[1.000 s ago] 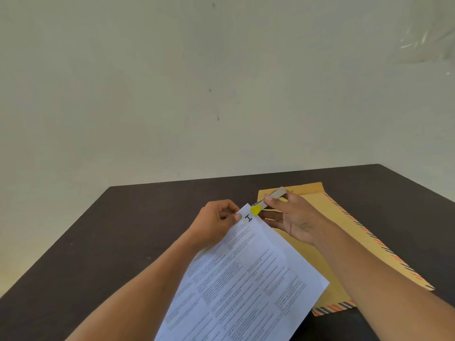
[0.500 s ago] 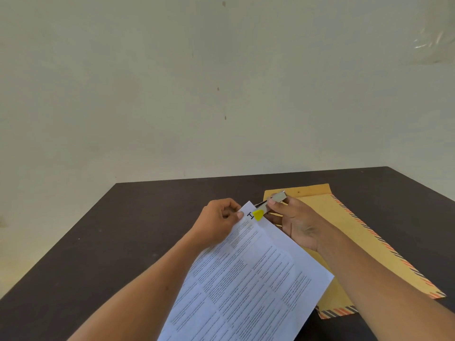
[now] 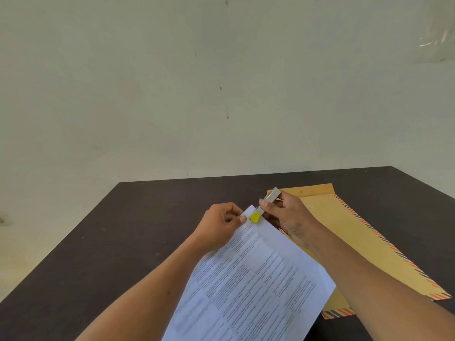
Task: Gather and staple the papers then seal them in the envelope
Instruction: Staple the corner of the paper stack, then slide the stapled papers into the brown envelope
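Observation:
White printed papers (image 3: 251,281) are lifted at an angle above the dark table (image 3: 123,242), their far corner pointing away from me. My left hand (image 3: 221,225) pinches that corner from the left. My right hand (image 3: 288,217) grips a small silver stapler with a yellow tip (image 3: 261,210), and the yellow end sits on the corner of the papers. A brown envelope with striped edges (image 3: 364,242) lies flat on the table to the right, partly under the papers and my right forearm.
A pale wall rises behind the table's far edge (image 3: 246,177). The table's left edge runs diagonally toward me. Bare dark tabletop stretches to the left of my hands.
The stapler's yellow tip has slid further onto the papers' corner and now covers the printed mark there. Both hands keep their grips.

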`<state>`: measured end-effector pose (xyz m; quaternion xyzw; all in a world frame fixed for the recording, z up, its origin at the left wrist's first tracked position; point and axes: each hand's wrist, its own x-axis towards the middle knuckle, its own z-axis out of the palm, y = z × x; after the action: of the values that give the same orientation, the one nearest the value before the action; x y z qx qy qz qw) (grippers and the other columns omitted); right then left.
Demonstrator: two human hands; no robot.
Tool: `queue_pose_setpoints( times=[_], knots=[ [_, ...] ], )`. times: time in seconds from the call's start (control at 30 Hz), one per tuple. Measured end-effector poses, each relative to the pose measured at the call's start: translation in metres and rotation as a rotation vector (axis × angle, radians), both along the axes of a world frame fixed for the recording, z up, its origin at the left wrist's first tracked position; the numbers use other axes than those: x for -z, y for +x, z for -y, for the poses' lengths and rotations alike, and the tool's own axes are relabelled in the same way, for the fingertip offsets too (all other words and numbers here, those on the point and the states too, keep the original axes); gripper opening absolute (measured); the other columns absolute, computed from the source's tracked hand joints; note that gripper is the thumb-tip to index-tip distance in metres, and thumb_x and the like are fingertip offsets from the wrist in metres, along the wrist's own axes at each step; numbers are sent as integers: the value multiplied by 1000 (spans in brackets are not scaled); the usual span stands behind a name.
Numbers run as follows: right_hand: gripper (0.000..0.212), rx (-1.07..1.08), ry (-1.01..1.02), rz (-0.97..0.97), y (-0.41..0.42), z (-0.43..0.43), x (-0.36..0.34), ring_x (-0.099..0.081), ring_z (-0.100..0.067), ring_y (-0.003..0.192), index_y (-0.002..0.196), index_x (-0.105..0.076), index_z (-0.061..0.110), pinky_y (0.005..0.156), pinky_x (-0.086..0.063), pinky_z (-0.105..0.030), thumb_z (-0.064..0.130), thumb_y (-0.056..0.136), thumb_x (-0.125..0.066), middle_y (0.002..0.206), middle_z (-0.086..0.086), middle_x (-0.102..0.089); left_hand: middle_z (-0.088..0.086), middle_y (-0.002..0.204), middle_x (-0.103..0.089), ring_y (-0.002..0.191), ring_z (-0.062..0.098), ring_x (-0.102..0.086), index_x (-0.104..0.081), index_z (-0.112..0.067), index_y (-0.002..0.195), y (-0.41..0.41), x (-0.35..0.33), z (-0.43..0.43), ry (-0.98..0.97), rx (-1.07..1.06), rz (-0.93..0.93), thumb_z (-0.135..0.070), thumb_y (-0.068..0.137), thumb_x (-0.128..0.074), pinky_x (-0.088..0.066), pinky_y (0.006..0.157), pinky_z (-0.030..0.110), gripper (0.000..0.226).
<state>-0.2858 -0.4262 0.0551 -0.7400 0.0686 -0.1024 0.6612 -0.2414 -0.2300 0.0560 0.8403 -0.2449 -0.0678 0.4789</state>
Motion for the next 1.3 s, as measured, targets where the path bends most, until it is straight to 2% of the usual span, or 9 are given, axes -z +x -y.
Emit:
queue_pose_setpoints(
  times=[0.17, 0.23, 0.37, 0.47, 0.63, 0.8, 1.03, 1.2, 1.3],
  knots=[
    [33, 333, -89, 155, 12, 6, -19, -70, -23, 91, 106, -58, 15, 78, -61, -47, 41, 88, -70, 103, -9, -69, -5, 87, -76, 80, 15, -72, -69, -20, 95, 13, 5, -22, -14, -231, -2, -28, 98, -63, -59, 73, 34, 10],
    [38, 420, -290, 97, 14, 15, -29, -66, -23, 90, 107, -55, 13, 72, -53, -39, 43, 88, -68, 101, -6, -66, -5, 90, -74, 82, 16, -70, -68, -20, 98, 22, 9, -40, 8, -393, 30, -26, 99, -61, -57, 71, 32, 10],
    [52, 141, -792, -188, 14, 12, -22, -65, -27, 87, 120, -36, 12, 61, -44, -32, 37, 88, -69, 101, -6, -63, 2, 103, -67, 71, 4, -55, -63, -12, 118, 35, 26, -86, 24, -694, 45, -16, 102, -53, -39, 57, 18, 20],
    [53, 29, -985, -278, 14, -8, -3, -67, -28, 85, 120, -32, 15, 61, -48, -34, 40, 88, -67, 101, -8, -65, 11, 125, -62, 84, 16, -57, -51, -12, 134, 38, 43, -112, 10, -788, -30, -16, 102, -53, -45, 70, 28, 33],
    [42, -29, -1099, -374, 21, -45, 28, -66, -29, 92, 120, -45, 16, 73, -59, -39, 39, 90, -63, 115, -11, -63, 11, 153, -37, 133, 32, -47, -32, -20, 152, 39, 55, -122, 189, -630, -36, -16, 93, -69, -43, 107, 45, 69],
    [39, -19, -1142, -337, 26, -57, 41, -67, -20, 86, 120, -46, 19, 56, -47, -26, 38, 91, -65, 104, -4, -65, 6, 158, -34, 145, 30, -27, -49, -22, 144, 50, 63, -120, 487, -456, 86, -26, 101, -56, -31, 116, 47, 44],
    [51, 127, -1009, -332, 16, -6, 33, -58, -25, 106, 120, -52, 22, 86, -53, -41, 64, 90, -50, 118, -2, -60, 11, 168, -7, 151, 37, -13, -44, -26, 149, 56, 63, -114, 631, -453, 118, -30, 101, -52, -25, 118, 53, 48],
    [68, 80, -1154, -587, -17, 42, 36, -34, -37, 138, 142, -38, 34, 101, -41, -51, 71, 86, -47, 151, -9, -36, 7, 165, -18, 151, 35, -15, -44, -27, 147, 50, 49, -73, 585, -418, 222, -34, 98, -57, -25, 118, 54, 51],
    [56, 9, -1183, -647, -33, 64, 37, -34, -37, 134, 137, -45, 38, 102, -38, -52, 68, 89, -45, 145, -6, -36, 4, 161, -29, 149, 32, -21, -48, -28, 144, 42, 42, -26, 516, -269, 285, -37, 97, -59, -28, 118, 52, 49]
  ],
)
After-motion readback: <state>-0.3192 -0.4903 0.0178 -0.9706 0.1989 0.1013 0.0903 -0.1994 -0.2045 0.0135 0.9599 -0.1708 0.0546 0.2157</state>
